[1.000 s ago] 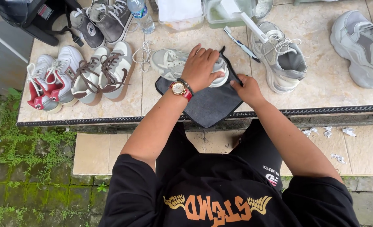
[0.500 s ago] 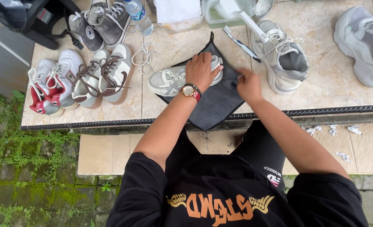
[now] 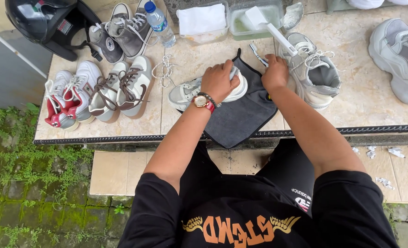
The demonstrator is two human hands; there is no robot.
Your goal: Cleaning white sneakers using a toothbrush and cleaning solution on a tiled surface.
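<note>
Outdoors, beige tiled desk (image 3: 360,110) above mossy paving. At frame centre, pale grey low sneaker (image 3: 188,92) lying on dark grey square cloth (image 3: 240,117), pinned under left hand (image 3: 218,81), grip closed over its heel. Right hand (image 3: 275,72) beside it, pressing the cloth's upper edge, fingers curled on the fabric. Wiping seemingly mid-way: shoe looking fairly clean. Further out, grey laced sneaker (image 3: 312,73) right, brown-and-cream pair (image 3: 121,87) left, black helmet (image 3: 43,23) upper left.

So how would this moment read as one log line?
left hand: presses grey sneaker | right hand: on dark cloth | surface: tiled ledge
</note>
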